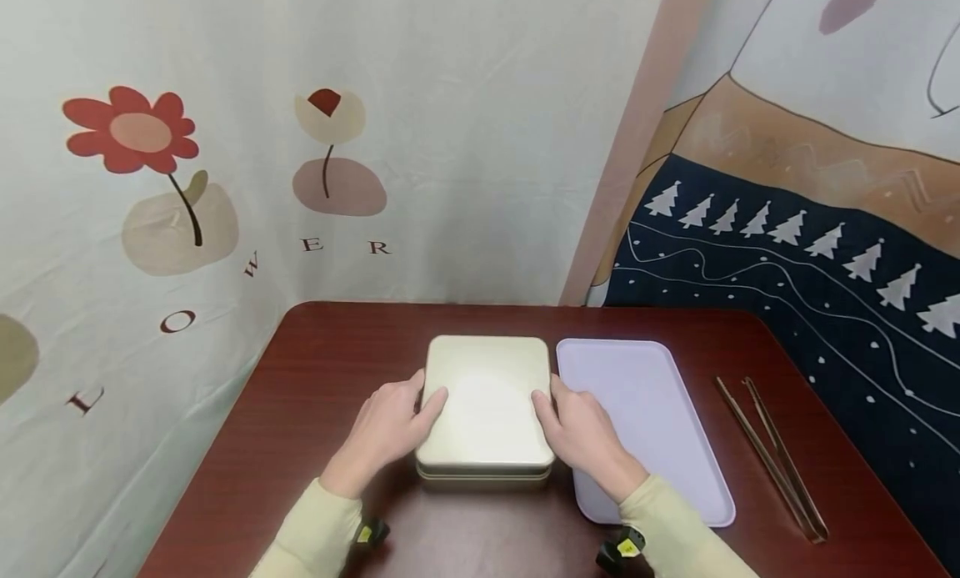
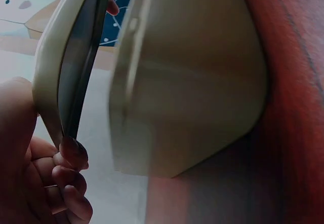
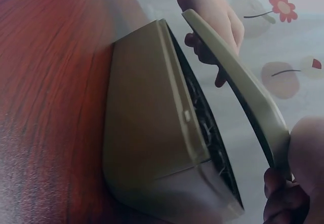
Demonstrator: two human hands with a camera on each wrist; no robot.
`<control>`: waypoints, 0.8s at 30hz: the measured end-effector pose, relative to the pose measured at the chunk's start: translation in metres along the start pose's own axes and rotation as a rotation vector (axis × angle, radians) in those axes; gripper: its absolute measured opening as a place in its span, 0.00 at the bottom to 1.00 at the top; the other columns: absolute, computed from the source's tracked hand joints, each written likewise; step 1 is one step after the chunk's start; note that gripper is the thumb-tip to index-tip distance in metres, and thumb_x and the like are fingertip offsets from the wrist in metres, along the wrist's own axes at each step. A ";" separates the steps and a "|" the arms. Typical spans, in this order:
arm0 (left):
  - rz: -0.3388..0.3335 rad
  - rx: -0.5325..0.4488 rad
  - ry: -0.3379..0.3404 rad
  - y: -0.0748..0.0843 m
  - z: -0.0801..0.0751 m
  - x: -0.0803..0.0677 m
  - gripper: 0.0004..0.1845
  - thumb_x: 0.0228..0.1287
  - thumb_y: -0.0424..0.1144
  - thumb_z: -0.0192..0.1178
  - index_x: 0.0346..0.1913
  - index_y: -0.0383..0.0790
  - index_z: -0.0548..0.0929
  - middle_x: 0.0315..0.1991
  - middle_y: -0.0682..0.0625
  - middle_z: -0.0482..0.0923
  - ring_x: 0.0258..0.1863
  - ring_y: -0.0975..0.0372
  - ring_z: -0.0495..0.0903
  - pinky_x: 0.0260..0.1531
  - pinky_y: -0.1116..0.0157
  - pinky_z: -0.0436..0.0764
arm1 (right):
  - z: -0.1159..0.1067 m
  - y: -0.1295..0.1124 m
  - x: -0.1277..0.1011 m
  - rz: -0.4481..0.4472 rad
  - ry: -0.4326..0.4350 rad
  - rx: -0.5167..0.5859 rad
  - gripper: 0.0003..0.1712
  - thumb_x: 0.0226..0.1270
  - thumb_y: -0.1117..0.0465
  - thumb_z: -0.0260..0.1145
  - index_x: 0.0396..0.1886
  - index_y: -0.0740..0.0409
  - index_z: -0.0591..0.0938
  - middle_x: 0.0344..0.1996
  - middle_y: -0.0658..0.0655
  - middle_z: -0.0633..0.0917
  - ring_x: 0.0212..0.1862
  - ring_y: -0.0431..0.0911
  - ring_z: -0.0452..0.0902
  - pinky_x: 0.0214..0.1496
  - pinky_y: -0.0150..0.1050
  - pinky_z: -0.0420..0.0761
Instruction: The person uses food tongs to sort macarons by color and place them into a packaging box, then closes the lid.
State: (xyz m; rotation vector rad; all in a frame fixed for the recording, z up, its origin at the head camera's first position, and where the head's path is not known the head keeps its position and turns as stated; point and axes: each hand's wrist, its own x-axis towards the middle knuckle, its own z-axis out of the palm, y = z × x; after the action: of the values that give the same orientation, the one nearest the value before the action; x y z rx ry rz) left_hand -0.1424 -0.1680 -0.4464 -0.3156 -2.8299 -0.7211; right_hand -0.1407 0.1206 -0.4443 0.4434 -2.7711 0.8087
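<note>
A pale cream, rounded rectangular lid (image 1: 485, 399) is raised off its matching metal tin (image 1: 483, 483), which stands on the table. My left hand (image 1: 385, 425) grips the lid's left edge, thumb on top and fingertips curled under the rim in the left wrist view. Opposite it, my right hand (image 1: 583, 428) holds the right edge the same way. A gap shows between the lid (image 3: 248, 89) and the open tin (image 3: 142, 107) in the right wrist view. Inside the tin is something dark with thin, light lines, mostly hidden by the wall.
A lilac tray (image 1: 645, 411) lies just right of the tin, partly beneath my right forearm. Metal tongs (image 1: 780, 469) rest farther right on the dark red table (image 1: 330, 353). Behind the table hangs a printed curtain (image 1: 487, 144).
</note>
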 end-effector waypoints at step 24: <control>-0.022 0.075 -0.104 -0.008 0.015 -0.008 0.35 0.79 0.55 0.54 0.66 0.23 0.78 0.55 0.29 0.84 0.51 0.41 0.87 0.47 0.43 0.86 | 0.022 0.011 -0.001 0.012 -0.079 -0.031 0.19 0.81 0.52 0.59 0.44 0.66 0.83 0.23 0.59 0.82 0.32 0.54 0.86 0.34 0.51 0.83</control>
State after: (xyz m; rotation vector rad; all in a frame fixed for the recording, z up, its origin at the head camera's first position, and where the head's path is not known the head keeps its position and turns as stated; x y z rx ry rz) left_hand -0.1388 -0.1685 -0.4654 -0.3194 -2.9540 -0.6182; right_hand -0.1462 0.1174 -0.4684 0.4634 -2.8569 0.7649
